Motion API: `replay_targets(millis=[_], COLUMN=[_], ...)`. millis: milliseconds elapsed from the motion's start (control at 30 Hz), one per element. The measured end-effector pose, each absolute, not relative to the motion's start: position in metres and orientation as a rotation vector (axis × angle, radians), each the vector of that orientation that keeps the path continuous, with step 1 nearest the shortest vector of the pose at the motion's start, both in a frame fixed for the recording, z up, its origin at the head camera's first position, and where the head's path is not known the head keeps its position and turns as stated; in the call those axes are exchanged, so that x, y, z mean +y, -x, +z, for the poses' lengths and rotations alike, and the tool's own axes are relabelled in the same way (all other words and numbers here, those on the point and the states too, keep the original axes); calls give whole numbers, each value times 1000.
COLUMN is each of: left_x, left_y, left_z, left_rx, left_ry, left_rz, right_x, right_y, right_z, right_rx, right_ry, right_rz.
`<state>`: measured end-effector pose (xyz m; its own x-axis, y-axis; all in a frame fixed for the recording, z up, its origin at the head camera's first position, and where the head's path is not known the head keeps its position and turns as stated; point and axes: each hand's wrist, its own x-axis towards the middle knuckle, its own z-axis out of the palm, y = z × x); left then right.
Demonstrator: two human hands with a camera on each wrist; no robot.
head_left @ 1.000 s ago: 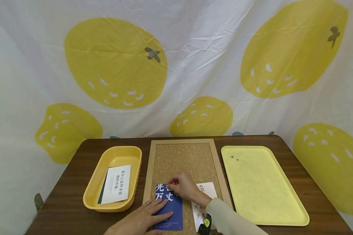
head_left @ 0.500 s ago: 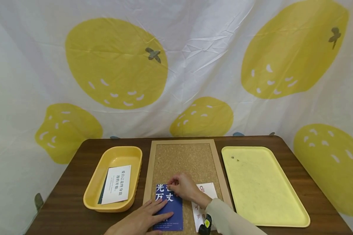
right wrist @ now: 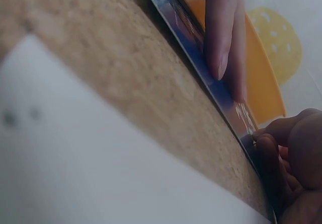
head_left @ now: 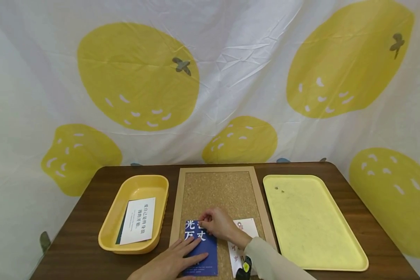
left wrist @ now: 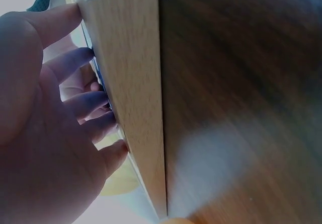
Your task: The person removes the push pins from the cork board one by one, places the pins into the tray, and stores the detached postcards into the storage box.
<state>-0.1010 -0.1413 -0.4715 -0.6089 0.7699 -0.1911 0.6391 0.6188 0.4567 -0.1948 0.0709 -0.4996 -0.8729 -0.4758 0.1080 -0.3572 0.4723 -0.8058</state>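
A blue card (head_left: 210, 256) with white characters lies on the cork board (head_left: 220, 190). My left hand (head_left: 173, 258) rests on its left part, fingers spread and fairly straight; in the left wrist view these fingers (left wrist: 103, 100) reach over the wooden frame. At the card's top edge, my right hand (head_left: 219, 225) pinches a tiny pin-like thing between thumb and forefinger, mostly hidden by the fingertips (right wrist: 266, 141). To the right, a white card (head_left: 246, 225) with red characters lies on the cork, partly covered by my right wrist and sleeve.
On the left stands a yellow-orange basin (head_left: 106, 233) holding a white card (head_left: 138, 221) over a dark one. A pale yellow tray (head_left: 315, 225) lies on the right, with tiny dark bits (head_left: 279, 189) near its far left corner. A lemon-print curtain (head_left: 238, 89) hangs behind the table.
My left hand has shifted very slightly to the right on the blue card. The right hand keeps its pinch at the same spot, and the cards have not moved.
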Motion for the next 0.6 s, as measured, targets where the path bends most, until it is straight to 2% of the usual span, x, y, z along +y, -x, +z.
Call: replay_targets(millis=[600], left_x=[-140], left_y=[102], left_z=[-471], left_rx=[2467], left_ry=[-1113], left_rz=[466], right_x=[71], right_y=[194], right_z=[-499], right_rx=[2572], right_ry=[759], right_rz=[-1355])
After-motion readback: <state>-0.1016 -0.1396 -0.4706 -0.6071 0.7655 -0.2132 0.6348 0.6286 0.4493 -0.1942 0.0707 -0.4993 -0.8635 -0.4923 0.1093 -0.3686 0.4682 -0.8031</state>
